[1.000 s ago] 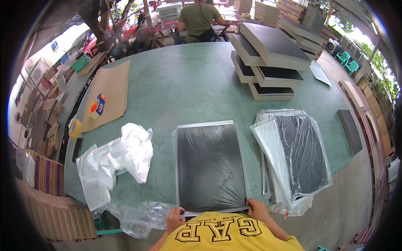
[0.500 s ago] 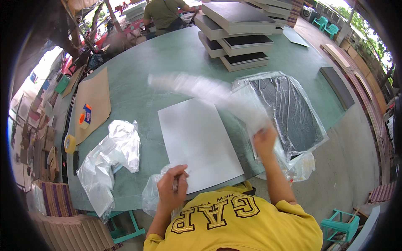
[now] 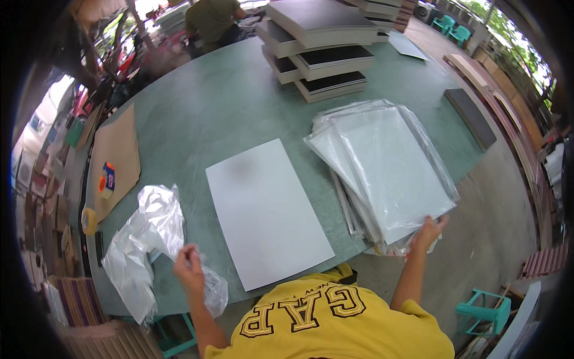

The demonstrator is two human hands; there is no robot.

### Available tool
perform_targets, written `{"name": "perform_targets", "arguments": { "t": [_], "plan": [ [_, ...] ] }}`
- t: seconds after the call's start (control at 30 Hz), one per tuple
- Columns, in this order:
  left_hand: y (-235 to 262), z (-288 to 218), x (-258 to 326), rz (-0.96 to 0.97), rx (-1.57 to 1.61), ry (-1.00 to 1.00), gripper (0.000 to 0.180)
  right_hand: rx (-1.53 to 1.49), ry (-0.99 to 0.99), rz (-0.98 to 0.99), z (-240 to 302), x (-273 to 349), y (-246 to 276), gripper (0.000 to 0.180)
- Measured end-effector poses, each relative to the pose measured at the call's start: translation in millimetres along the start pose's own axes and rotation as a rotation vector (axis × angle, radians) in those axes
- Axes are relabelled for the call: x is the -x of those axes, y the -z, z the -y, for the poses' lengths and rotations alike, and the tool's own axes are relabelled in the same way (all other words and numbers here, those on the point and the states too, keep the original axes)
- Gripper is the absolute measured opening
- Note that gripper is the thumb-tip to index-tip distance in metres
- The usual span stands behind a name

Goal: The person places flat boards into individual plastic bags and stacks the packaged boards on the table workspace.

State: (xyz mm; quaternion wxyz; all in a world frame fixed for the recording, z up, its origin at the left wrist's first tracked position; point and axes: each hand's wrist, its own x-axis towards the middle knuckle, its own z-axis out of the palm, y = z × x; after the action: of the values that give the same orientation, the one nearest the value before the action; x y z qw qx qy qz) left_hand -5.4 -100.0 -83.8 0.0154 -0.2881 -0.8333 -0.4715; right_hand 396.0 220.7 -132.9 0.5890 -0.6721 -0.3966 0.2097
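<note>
White and bare, a rectangular sheet (image 3: 269, 215) lay flat at the middle of the near edge of the green surface (image 3: 197, 102), just in front of the worker's yellow shirt (image 3: 347, 323). Its far end leaned toward the left edge; a soft grey patch showed near that end.

Right grip (image 3: 426, 234): positioned at the near right corner of a stack of plastic-sleeved boards (image 3: 357, 179). From where I stood, I could not tell whether its fingers pinched the top sleeve (image 3: 388, 164) or were released from it. The stack sat at the right part of the near edge, apart from the rectangular sheet; a pale face showed through the top sleeve.

Left grip (image 3: 190, 272): positioned over the near edge, left of the rectangular sheet, fingers curled beside crumpled clear film (image 3: 214, 290). Whether it grasped that film could not be determined from my position. A heap of white plastic (image 3: 155, 218) lay just beside it.

Along the left edge were brown paper (image 3: 122, 146), a tape dispenser (image 3: 106, 179) resting on that paper, and a yellow tape roll (image 3: 89, 221). Thick dark-topped blocks (image 3: 329, 56) stood stacked toward the far edge; a dark narrow board (image 3: 470, 118) lay along the right edge.
</note>
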Motion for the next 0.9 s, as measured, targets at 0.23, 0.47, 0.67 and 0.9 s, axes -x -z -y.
{"name": "perform_targets", "arguments": {
  "t": [0.23,0.47,0.67,0.9],
  "plan": [
    [-48,-99,-80,0.038,0.401,-0.061,0.014,-0.225,0.258,0.86,86,81,-70,0.036],
    [-113,-103,-95,0.049,0.292,-0.413,0.023,-0.367,-0.038,1.834,89,216,-165,0.1],
    [-150,4,-87,0.089,-0.081,-0.177,0.044,-0.337,-0.587,1.663,80,236,-227,0.08],
    [-148,39,-96,0.221,-0.134,0.111,0.028,-0.267,-0.321,1.604,60,236,-254,0.063]
  ]
}}
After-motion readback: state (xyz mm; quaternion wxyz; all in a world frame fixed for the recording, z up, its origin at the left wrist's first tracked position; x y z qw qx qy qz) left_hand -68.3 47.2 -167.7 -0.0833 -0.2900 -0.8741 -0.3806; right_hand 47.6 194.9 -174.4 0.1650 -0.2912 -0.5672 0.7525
